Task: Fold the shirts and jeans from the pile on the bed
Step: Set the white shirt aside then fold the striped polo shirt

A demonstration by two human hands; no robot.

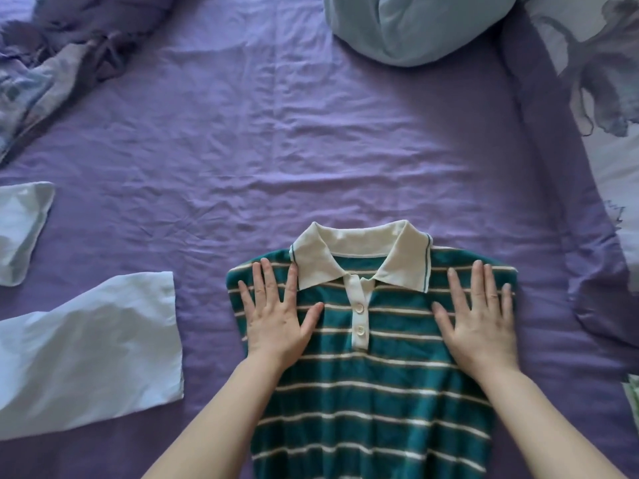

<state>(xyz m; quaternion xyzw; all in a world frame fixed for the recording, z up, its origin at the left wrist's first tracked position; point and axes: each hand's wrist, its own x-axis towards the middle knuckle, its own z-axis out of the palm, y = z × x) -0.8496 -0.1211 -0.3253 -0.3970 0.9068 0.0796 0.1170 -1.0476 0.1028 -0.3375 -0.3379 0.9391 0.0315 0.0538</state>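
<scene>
Shirt [373,375] is laid collar-away, long axis toward the person, pinned at both shoulders by flat, open left hand [276,316] and right hand [479,319], nothing gripped.

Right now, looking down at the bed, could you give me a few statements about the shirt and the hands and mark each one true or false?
1. Both hands, the left hand and the right hand, lie flat on the striped shirt. True.
2. The shirt lies face down. False: its collar and buttons face up.
3. The bed sheet is purple. True.
4. The shirt's stripes are red. False: they are pale, on green.
5. A pale blue garment lies left of the shirt. True.
6. The right hand pinches the collar. False: it lies open beside it.
</scene>
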